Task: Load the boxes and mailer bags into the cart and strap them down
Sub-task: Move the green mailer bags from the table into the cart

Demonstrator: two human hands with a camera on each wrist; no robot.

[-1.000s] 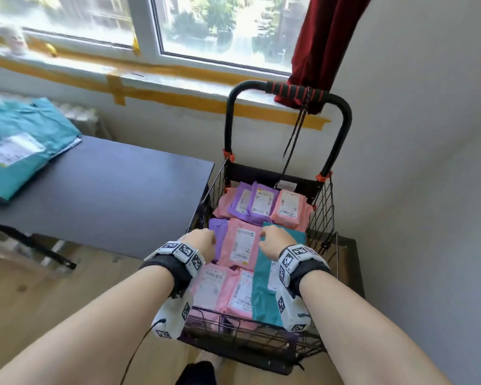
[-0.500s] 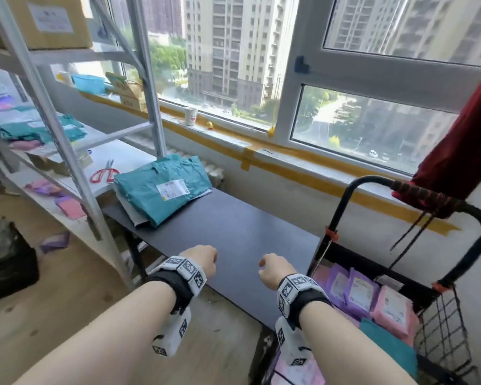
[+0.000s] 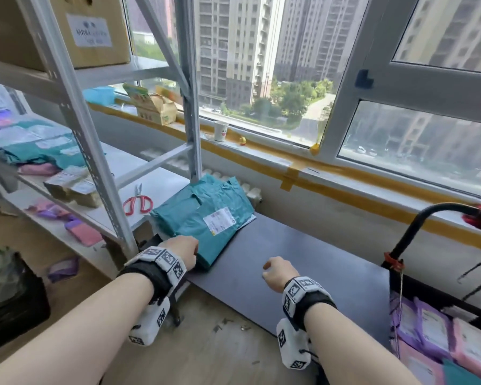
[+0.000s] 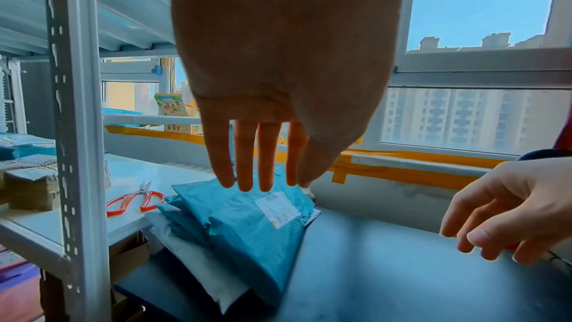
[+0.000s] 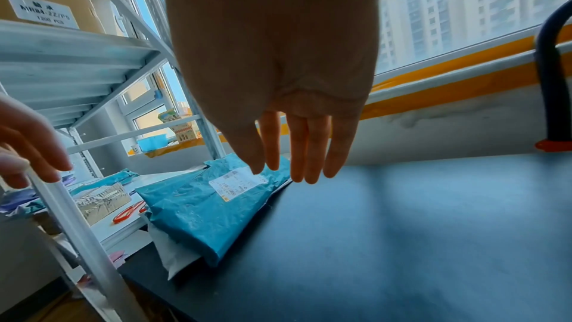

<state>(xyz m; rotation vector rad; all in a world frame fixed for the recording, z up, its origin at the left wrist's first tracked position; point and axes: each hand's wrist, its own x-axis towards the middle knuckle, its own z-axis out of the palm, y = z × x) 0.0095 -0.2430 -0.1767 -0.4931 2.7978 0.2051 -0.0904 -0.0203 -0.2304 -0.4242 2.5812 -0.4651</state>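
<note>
A stack of teal mailer bags (image 3: 203,215) with a white label lies at the left end of the dark table (image 3: 303,262). My left hand (image 3: 181,251) is at the stack's near corner. In the left wrist view its fingers (image 4: 263,186) hang straight just above the teal bag (image 4: 247,224) and hold nothing. My right hand (image 3: 278,273) hovers over the bare table to the right of the stack, fingers (image 5: 294,175) relaxed and empty. The black wire cart (image 3: 400,245) stands at the right, with pink and purple mailer bags (image 3: 433,334) inside.
A metal shelf rack (image 3: 95,162) stands left of the table, holding a cardboard box (image 3: 67,26), more mailers, small parcels and red scissors (image 3: 138,202). A white mailer (image 4: 198,261) lies under the teal ones. A dark bag (image 3: 9,295) sits on the floor.
My view has swung left from the cart to the table. Both hands left the bags in the cart and moved toward the teal stack; the left hand has arrived at its near corner.
</note>
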